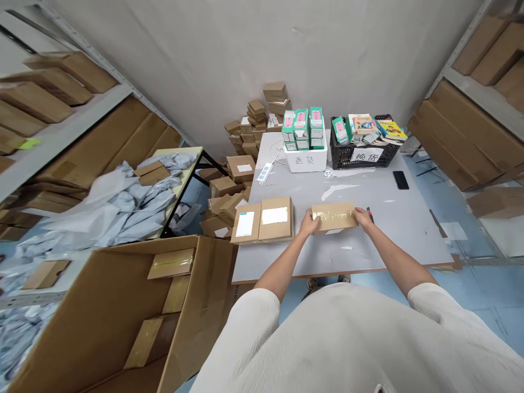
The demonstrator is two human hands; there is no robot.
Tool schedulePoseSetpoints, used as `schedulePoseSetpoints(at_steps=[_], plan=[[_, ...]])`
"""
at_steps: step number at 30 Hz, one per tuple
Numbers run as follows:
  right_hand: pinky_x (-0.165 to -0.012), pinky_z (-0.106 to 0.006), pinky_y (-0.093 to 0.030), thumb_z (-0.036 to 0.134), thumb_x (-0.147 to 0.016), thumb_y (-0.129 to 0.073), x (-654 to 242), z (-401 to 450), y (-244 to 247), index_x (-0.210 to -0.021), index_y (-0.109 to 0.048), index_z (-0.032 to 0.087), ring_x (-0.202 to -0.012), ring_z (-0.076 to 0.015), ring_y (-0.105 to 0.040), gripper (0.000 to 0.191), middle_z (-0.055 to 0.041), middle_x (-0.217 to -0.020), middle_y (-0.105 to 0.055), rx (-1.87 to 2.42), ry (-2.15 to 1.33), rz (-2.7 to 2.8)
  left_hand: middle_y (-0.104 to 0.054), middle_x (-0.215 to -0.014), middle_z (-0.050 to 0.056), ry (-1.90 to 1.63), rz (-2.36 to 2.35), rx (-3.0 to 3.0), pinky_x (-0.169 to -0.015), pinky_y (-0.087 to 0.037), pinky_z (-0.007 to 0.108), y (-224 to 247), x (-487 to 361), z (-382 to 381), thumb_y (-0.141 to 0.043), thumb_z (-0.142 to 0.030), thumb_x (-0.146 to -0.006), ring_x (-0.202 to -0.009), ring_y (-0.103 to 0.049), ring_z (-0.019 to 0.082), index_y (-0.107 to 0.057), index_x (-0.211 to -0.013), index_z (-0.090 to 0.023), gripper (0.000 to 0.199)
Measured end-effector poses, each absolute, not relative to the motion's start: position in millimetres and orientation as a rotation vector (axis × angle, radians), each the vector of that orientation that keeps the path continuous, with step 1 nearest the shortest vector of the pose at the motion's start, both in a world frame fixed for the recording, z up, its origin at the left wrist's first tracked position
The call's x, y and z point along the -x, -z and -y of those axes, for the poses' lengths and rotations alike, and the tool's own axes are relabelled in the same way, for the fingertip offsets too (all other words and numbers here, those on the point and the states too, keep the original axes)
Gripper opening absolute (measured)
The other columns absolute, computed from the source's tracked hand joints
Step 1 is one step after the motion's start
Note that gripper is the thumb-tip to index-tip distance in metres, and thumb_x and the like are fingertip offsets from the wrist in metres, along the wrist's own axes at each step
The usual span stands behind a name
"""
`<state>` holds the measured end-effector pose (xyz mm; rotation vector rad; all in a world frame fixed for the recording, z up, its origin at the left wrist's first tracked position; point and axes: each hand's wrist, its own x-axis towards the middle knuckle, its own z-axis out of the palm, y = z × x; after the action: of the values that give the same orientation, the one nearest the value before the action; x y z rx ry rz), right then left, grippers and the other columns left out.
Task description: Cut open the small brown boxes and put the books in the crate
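Note:
Between both hands is a small brown cardboard box [334, 217] with shiny clear tape along its top and a bit of white label on its near side. My left hand [310, 222] grips its left end, fingers closed around the edge. Its right end is held by my right hand [362, 218]. Just beyond the right hand lies a red and black tool, perhaps a cutter [370, 214], partly hidden by the fingers. To the left of the held box, two labelled cardboard boxes [276, 218] sit side by side on the grey table [368, 248].
At the table's back stand a white bin [306, 161] of green-and-pink boxes and a black crate [341, 155] of books. A phone [400, 180] lies at right, a power strip [265, 173] at left. A large open carton [213, 267] stands left of the table, near piled boxes [223, 187].

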<state>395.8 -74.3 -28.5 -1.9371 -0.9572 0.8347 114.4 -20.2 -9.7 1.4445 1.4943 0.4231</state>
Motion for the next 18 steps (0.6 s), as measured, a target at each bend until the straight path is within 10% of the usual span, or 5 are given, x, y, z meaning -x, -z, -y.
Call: schedulePoseSetpoints(at_steps=[10,18], plan=[[-0.120,-0.041,-0.051,0.046,-0.085,-0.072,-402.5,66.8,22.9,-0.161,-0.058,0.026,-0.138,-0.0299,-0.067,0.080,-0.0109,-0.157,-0.066,1.879,-1.193,0.719,-0.058,-0.164,0.018,-0.528,-1.509,-1.224,-0.123,-0.044,0.043,38.1,-130.1,-4.3,-0.077,-0.048,-0.091,-0.151,-0.057,0.035,-0.037,-0.171,-0.020,0.094],[-0.119,-0.047,-0.052,0.067,-0.092,-0.061,-411.8,71.3,35.5,-0.167,-0.049,0.034,-0.144,-0.0318,-0.060,0.083,-0.0086,-0.162,-0.060,1.867,-1.063,0.789,-0.058,-0.160,0.018,-0.670,-1.393,-1.242,-0.114,-0.050,0.039,37.6,-126.2,-2.5,-0.074,-0.043,-0.095,-0.135,-0.067,0.028,-0.031,-0.174,-0.024,0.092]])
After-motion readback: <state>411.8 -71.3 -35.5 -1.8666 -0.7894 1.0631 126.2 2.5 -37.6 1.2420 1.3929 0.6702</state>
